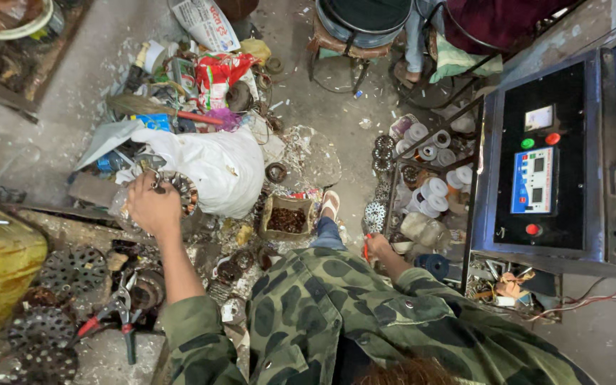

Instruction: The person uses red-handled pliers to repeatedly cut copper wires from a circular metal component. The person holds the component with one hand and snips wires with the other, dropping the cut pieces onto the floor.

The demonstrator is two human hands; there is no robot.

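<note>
My left hand [150, 203] is stretched out to the left and grips a round metal ring with copper windings [180, 190], held just in front of a bulging white sack [219, 167]. My right hand [378, 247] is low beside my knee and closes around a thin red-handled tool [366, 250]. It sits just below a small round toothed metal disc [374, 214] on the floor. My camouflage jacket sleeves fill the bottom of the view.
Several perforated metal discs [73, 267] and red-handled pliers [112, 310] lie at lower left. A small tin of brown bits [286, 219] stands on the floor. A rack with white tape rolls [433, 189] and a black control cabinet [540, 157] stand right. A stool [351, 36] is behind.
</note>
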